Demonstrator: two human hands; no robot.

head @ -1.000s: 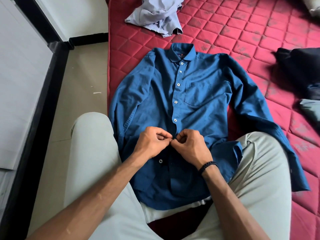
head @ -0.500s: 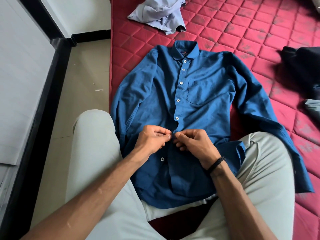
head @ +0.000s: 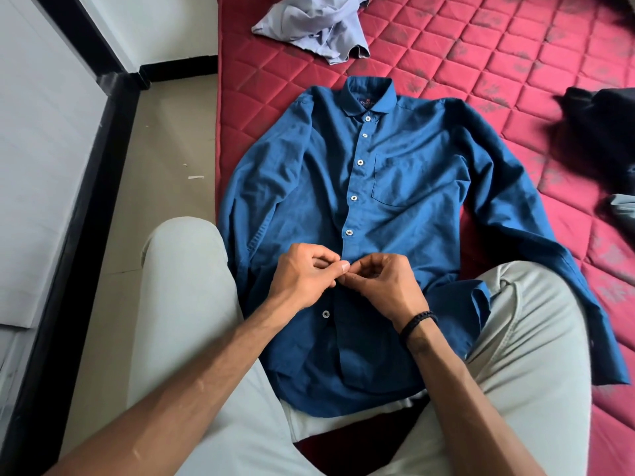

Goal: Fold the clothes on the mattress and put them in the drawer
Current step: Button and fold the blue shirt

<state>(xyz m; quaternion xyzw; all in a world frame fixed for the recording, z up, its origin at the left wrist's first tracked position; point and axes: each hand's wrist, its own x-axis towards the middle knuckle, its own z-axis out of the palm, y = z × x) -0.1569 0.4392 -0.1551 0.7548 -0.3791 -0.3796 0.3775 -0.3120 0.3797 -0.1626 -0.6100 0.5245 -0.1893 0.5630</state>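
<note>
The blue shirt (head: pixel 395 207) lay face up on the red quilted mattress (head: pixel 481 46), collar away from me, its hem draped over my lap between my pale trousers (head: pixel 178 286). Its sleeves spread out to both sides, a chest pocket showed, and white buttons ran down the placket. The fingers of my left hand (head: pixel 304 276) and right hand (head: pixel 381 286) were curled, pinching the placket together at one button. A crumpled lavender garment (head: pixel 309 25) lay beyond the collar.
</note>
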